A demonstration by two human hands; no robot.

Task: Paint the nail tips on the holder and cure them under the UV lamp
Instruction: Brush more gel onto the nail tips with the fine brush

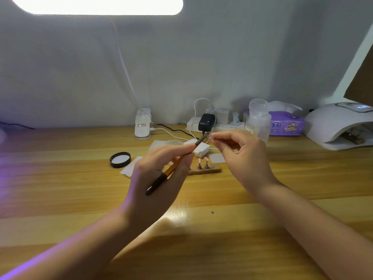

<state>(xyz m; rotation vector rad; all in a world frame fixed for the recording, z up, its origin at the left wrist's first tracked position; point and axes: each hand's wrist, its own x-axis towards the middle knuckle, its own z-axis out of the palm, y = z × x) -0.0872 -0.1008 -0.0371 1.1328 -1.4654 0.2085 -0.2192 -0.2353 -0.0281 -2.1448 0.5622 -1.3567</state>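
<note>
My left hand (161, 174) grips a thin brush (173, 167) with an orange and black handle, its tip raised toward the right. My right hand (244, 156) pinches a small pale nail tip (211, 137) between thumb and fingers, right beside the brush tip. Below the hands a wooden holder (210, 170) lies on the desk with two pinkish nail tips (202, 160) standing on small stems. A white UV lamp (335, 126) sits at the far right of the desk, its opening facing left.
A black jar lid (120, 159) lies left of the holder, with white pads (217, 158) and a small white box (198, 147) behind it. A power strip (214, 124), clear pump bottle (258, 121), purple tissue pack (286, 123) and desk lamp base (143, 124) line the wall.
</note>
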